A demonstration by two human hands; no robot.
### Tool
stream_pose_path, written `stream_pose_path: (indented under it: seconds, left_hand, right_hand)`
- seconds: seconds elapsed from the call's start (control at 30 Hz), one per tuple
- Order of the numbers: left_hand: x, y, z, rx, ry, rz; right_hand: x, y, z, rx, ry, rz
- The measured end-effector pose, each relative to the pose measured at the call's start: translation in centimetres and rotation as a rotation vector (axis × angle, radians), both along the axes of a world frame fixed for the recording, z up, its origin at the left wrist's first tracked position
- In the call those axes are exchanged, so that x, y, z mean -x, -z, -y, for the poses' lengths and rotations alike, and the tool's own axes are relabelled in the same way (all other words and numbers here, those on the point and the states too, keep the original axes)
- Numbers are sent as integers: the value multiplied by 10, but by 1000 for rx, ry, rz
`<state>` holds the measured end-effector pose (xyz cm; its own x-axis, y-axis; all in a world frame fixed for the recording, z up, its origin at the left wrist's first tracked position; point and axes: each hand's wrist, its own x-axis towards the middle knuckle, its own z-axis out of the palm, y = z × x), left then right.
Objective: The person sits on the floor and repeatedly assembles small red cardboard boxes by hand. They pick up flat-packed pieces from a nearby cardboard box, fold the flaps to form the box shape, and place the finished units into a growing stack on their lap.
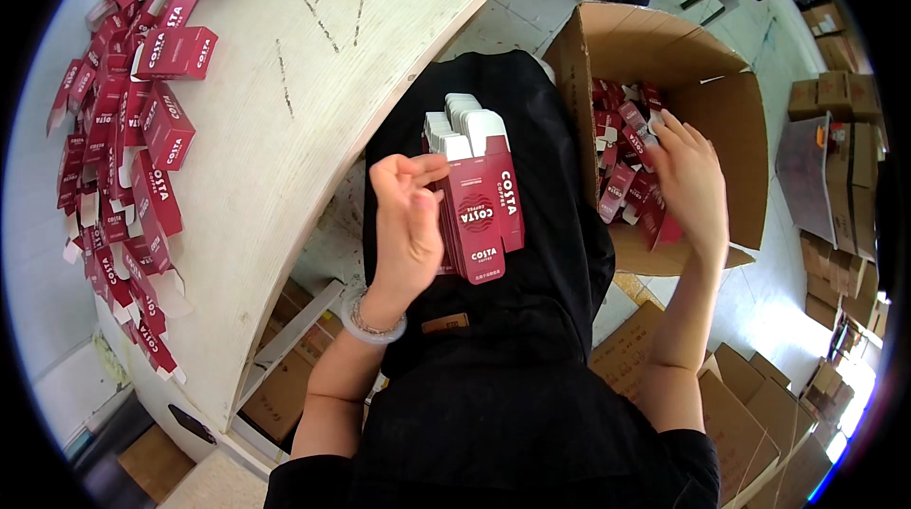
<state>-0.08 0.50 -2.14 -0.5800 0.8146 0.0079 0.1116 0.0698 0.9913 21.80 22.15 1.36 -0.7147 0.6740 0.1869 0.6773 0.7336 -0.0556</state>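
Note:
On my lap, over black cloth, lies a stack of flat, unfolded dark red cartons (477, 215) with white flaps at its far end. My left hand (408, 229) is at the stack's left side, fingers bent but apart, gripping nothing that I can see. A pale bracelet (372, 324) circles that wrist. To the right, my right hand (690, 175) reaches over an open cardboard box (726, 120), its fingers stretched and apart. Folded small red cartons (619, 188) lie jumbled inside the box, some right by those fingertips. My hand hides part of them.
A whitish table (313, 63) curves along my left, with a heap of folded red cartons (142, 144) on its far left side. Brown cardboard boxes (750, 414) stand at the lower right, and more stacked boxes (845, 182) line the right side.

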Motion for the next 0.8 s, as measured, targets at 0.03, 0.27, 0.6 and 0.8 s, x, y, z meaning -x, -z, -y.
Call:
stream_pose_path:
  seconds: [0.03, 0.27, 0.6, 0.8]
  left_hand:
    - [4, 1, 3, 31, -17, -10]
    - [-4, -2, 5, -34, -10, 45]
    - [-33, -12, 6, -122, 561, 127]
    - [-27, -19, 5, -78, 327, 323]
  right_hand:
    - [12, 6, 1, 83, -75, -58]
    - [121, 97, 65, 524, -428, -367]
    - [102, 20, 106, 223, -411, -925]
    - [79, 1, 108, 552, -425, -1149]
